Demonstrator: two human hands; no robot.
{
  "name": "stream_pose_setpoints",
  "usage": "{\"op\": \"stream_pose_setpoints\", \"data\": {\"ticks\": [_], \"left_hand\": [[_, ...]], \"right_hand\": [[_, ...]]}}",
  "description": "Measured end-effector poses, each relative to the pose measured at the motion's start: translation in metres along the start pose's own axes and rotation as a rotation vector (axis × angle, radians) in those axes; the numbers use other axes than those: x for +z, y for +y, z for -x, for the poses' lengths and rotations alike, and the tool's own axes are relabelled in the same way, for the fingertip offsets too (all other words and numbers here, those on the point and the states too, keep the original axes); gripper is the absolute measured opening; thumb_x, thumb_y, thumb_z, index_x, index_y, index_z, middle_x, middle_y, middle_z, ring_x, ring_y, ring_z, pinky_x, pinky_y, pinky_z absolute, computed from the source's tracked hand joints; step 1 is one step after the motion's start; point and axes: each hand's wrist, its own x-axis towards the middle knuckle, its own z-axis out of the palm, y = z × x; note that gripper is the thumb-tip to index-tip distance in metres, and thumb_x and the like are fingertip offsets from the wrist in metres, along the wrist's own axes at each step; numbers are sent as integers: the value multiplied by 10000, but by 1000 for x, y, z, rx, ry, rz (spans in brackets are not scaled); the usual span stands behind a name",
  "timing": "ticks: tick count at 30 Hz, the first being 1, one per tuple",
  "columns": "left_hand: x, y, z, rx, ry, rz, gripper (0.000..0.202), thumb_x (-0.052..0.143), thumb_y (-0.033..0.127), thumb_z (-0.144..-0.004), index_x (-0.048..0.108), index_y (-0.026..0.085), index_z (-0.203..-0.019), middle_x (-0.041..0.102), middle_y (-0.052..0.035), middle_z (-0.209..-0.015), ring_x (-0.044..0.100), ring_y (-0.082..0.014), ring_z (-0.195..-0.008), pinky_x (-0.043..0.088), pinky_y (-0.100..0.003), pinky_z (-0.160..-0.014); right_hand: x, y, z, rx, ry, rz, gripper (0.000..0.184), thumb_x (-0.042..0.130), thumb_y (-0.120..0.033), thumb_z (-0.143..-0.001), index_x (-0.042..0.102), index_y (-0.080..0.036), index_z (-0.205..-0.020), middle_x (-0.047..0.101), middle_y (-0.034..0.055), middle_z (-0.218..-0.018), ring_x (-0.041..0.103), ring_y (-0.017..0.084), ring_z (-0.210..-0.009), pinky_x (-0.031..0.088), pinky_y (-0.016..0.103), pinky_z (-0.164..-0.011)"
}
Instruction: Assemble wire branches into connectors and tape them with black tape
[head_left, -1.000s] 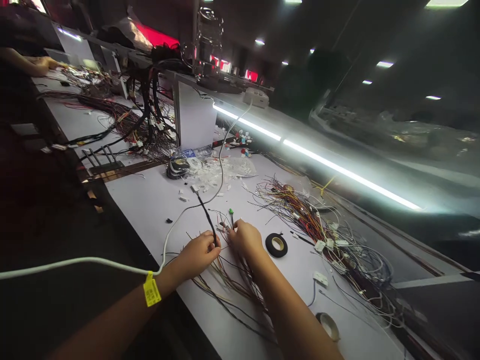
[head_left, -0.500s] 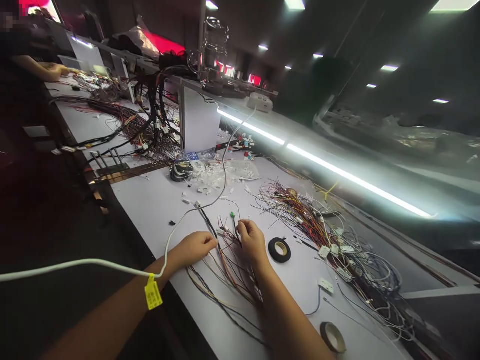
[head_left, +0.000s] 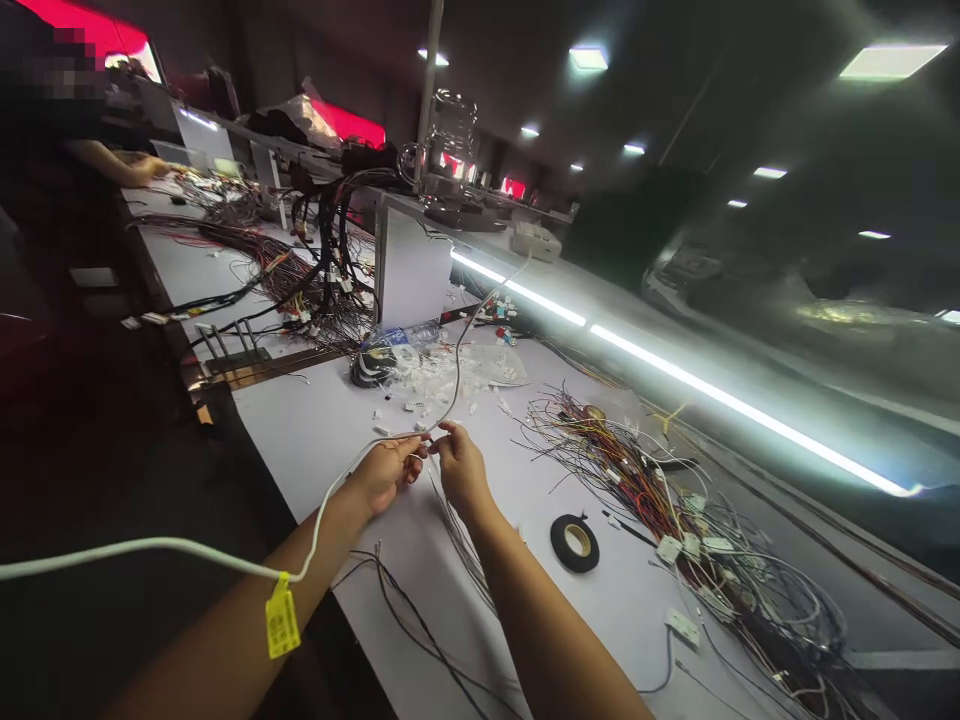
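Close beside the bare left hand (head_left: 382, 475), the bare right hand (head_left: 463, 475) pinches slender, flexible grey wires (head_left: 454, 527), trailing below the grip; whether the left clasps any is hard to tell. Right of the grip lies a ring-shaped black tape roll (head_left: 562, 548).

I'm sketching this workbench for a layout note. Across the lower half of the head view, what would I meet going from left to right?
Yellow tag → left-hand grip → right-hand grip → roll of black tape → small white block.
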Motion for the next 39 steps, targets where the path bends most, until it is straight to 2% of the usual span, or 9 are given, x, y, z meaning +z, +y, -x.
{"op": "stream_pose_setpoints", "data": {"ticks": [4,8,14,18,21,25,29,35,39], "left_hand": [[-29,-9,-29,52,198,-219,412,469,317,-845,587,141,-1198,635,-125,-1059,619,-218,-878,489,-325,-731],[-58,-18,-64,72,319,-455,340,548,290,-794,656,165,-1091,559,-138,-1225,452,-321,-1211,339,-418,-1025],[-72,-24,-90,14,270,-546,127,555,200,-738,673,194,-692,627,-90,-995,541,-280,-1071,380,-357,-949],[-75,-14,-88,8,247,-404,111,589,169,-690,630,204,-593,633,-60,-898,546,-259,-1034,393,-302,-900],[-54,-3,-75,1,210,-210,26,643,200,-683,657,214,-665,643,-43,-860,565,-245,-994,422,-282,-853],[13,8,-49,-70,73,130,195,674,266,-744,661,189,-923,667,-41,-836,639,-193,-799,500,-292,-760],[68,10,-31,-166,15,390,193,601,168,-841,607,166,-1033,650,-41,-825,653,-125,-744,534,-257,-754],[76,1,-25,-415,-56,977,152,640,34,-813,666,120,-935,636,-35,-830,646,-83,-714,556,-181,-727],[71,0,-29,-458,-102,977,104,644,33,-811,675,105,-879,638,-40,-812,645,-92,-691,565,-174,-658]], "right_hand": [[3,9,0,-45,-34,111,328,438,-248,-859,509,-229,-1179,669,-23,-777,597,173,-699,429,292,-687],[3,22,0,-21,-9,106,546,521,-269,-823,403,-163,-1345,660,-14,-777,591,171,-694,438,290,-702],[-15,36,-4,-20,17,15,223,569,-318,-814,722,-196,-921,700,55,-905,622,188,-820,476,304,-775],[-38,48,-7,81,68,-139,247,625,-339,-785,725,-181,-947,712,85,-1007,639,221,-966,470,350,-896],[-52,58,-9,175,102,-240,295,662,-366,-760,719,-168,-971,711,100,-1036,639,239,-998,478,366,-899],[-63,66,-11,182,121,-312,269,707,-359,-725,714,-167,-913,718,81,-967,647,220,-944,481,341,-875],[-68,63,-8,138,103,-298,221,663,-368,-776,672,-175,-883,690,50,-896,625,186,-847,482,306,-807],[-64,53,-5,-51,81,-34,125,558,-302,-846,600,-192,-806,617,19,-789,565,163,-747,452,269,-705],[-61,51,-7,-111,71,64,81,524,-235,-842,586,-201,-801,613,15,-801,556,162,-759,434,267,-709]]}}
